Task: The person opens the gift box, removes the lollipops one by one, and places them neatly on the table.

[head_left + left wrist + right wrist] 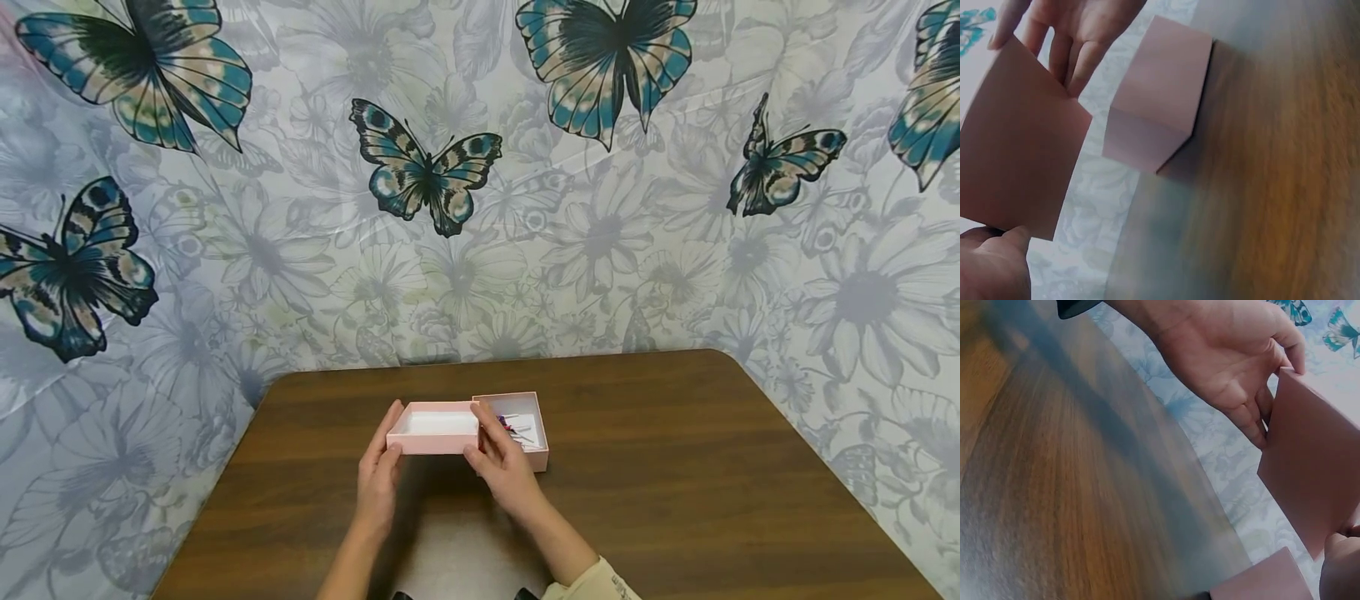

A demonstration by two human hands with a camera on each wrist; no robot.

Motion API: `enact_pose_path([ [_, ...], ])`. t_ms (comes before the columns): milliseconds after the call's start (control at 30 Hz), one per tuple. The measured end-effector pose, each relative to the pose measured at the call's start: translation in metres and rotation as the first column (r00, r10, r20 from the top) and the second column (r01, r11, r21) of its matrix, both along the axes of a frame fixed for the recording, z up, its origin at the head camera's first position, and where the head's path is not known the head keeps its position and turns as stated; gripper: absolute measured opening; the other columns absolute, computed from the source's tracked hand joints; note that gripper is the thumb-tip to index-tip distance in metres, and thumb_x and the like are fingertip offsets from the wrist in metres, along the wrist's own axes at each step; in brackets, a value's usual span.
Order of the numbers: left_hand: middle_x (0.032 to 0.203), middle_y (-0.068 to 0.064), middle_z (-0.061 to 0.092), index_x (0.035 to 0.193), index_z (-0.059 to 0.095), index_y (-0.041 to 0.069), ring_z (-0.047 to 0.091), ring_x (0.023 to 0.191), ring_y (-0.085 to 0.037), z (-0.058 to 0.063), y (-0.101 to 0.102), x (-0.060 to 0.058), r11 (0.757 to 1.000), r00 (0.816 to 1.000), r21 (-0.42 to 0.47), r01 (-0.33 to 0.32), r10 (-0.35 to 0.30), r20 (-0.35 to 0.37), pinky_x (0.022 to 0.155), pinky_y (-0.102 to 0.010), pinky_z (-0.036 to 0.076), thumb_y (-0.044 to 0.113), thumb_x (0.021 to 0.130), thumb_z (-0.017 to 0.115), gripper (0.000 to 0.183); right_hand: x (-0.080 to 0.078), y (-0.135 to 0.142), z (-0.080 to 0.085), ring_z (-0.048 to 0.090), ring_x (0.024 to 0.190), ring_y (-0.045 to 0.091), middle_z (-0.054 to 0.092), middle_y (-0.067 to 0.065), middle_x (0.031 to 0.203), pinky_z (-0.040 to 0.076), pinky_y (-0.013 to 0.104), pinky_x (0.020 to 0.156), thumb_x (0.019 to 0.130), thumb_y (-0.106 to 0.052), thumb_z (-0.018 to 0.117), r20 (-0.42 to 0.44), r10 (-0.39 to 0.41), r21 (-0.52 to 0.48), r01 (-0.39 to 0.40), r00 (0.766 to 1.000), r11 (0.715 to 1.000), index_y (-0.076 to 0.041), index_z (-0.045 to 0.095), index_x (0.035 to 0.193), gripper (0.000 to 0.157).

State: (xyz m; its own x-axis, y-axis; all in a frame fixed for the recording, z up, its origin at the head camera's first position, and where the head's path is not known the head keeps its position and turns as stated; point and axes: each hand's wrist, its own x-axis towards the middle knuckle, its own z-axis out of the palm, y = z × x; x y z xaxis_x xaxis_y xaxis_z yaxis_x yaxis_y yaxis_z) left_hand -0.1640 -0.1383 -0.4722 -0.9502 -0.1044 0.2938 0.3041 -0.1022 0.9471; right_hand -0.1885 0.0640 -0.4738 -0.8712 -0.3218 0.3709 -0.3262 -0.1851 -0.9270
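Observation:
A pale pink box lid [432, 445], white inside, is held up over the table between both hands, its hollow side facing the head camera. At its left end, the left hand [378, 479] pinches it with thumb below and fingers along the far edge. The right hand [504, 467] pinches the opposite end in the same way. Just behind that hand, a matching pink box [537, 461] stands on the table, open at the top. Small dark purple, red and white items [517, 427] lie in it, partly hidden by the right hand. Both wrist views show the lid's plain outer face [1022, 137].
The brown wooden table [675, 500] reaches back to a wall cloth [600, 292] printed with grey flowers and teal butterflies. A pale glare lies on the tabletop below the hands. A beige sleeve [592, 583] covers the right forearm.

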Motion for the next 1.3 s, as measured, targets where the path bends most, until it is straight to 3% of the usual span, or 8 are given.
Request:
enact_pose_path([
  [200,0.157,-0.011,0.042,0.15,0.041,0.002,0.048,0.137,-0.011,-0.005,-0.011,0.004,1.0,1.0,-0.027,-0.013,0.013,0.002,0.104,-0.014,0.045,0.007,0.104,0.039,0.046,0.0,-0.006,0.0,0.009,0.155,0.034,0.011,0.019,0.167,0.026,0.013,0.114,0.098,-0.008,0.061,0.052,-0.008,0.066,0.005,0.999,0.998,0.0,0.037,0.152,0.06],
  [400,0.158,-0.021,0.037,0.136,0.047,-0.012,0.044,0.139,0.0,-0.012,-0.024,0.009,0.998,0.998,-0.013,-0.069,0.069,0.01,0.103,-0.013,0.046,0.001,0.101,0.041,0.038,0.003,-0.015,-0.005,0.013,0.155,0.033,0.015,0.017,0.167,0.025,0.037,0.118,0.098,-0.009,0.062,0.066,0.006,0.174,-0.018,0.998,0.985,-0.001,0.041,0.15,0.058],
  [567,0.157,-0.016,0.042,0.131,0.049,-0.013,0.046,0.139,0.0,-0.014,-0.031,0.009,0.994,0.993,-0.017,-0.112,0.113,0.047,0.104,-0.012,0.044,0.009,0.104,0.046,0.035,0.006,-0.022,-0.01,0.017,0.153,0.039,0.019,0.021,0.165,0.026,0.049,0.115,0.097,-0.01,0.064,0.041,0.0,0.23,-0.009,0.999,0.973,0.001,0.043,0.149,0.057],
  [700,0.154,-0.008,0.048,0.138,0.048,-0.008,0.049,0.135,0.0,-0.014,-0.035,0.008,0.99,0.985,-0.018,-0.138,0.139,0.107,0.101,-0.011,0.046,0.013,0.105,0.048,0.039,0.006,-0.028,-0.011,0.019,0.152,0.041,0.019,0.023,0.165,0.027,0.051,0.115,0.097,-0.01,0.064,0.027,-0.001,0.244,-0.005,1.0,0.97,0.003,0.043,0.148,0.057],
  [900,0.156,-0.011,0.041,0.151,0.039,0.005,0.051,0.132,-0.003,-0.013,-0.039,0.007,0.995,0.975,0.028,-0.091,0.083,0.204,0.097,-0.011,0.049,0.006,0.105,0.041,0.046,0.004,-0.034,-0.013,0.023,0.152,0.037,0.022,0.02,0.165,0.03,0.047,0.114,0.096,-0.007,0.064,0.026,-0.023,0.268,0.015,0.999,0.963,0.001,0.043,0.149,0.057],
  [1067,0.163,-0.019,0.029,0.154,0.035,0.003,0.048,0.133,0.002,-0.016,-0.041,0.005,0.998,0.969,0.033,-0.06,0.05,0.241,0.097,-0.01,0.048,-0.002,0.101,0.037,0.054,0.001,-0.036,-0.018,0.026,0.151,0.037,0.023,0.019,0.165,0.032,0.046,0.113,0.097,-0.009,0.063,0.041,-0.037,0.3,0.023,0.998,0.954,-0.001,0.042,0.15,0.058],
  [1200,0.165,-0.016,0.026,0.155,0.034,0.004,0.036,0.146,-0.013,-0.019,-0.043,0.002,0.999,0.959,0.004,-0.041,0.039,0.28,0.096,-0.006,0.045,-0.003,0.1,0.036,0.055,-0.001,-0.036,-0.022,0.026,0.15,0.039,0.023,0.02,0.164,0.032,0.046,0.113,0.097,-0.007,0.063,0.041,-0.031,0.298,0.018,0.999,0.955,0.001,0.041,0.15,0.058],
  [1300,0.167,-0.007,0.024,0.155,0.034,0.007,0.022,0.153,-0.023,-0.02,-0.046,-0.001,0.995,0.942,-0.099,-0.032,0.063,0.33,0.095,0.0,0.038,-0.002,0.099,0.038,0.057,-0.003,-0.039,-0.026,0.026,0.15,0.04,0.022,0.021,0.164,0.032,0.046,0.113,0.096,-0.004,0.063,0.042,-0.024,0.303,0.01,0.999,0.953,0.003,0.039,0.15,0.06],
])
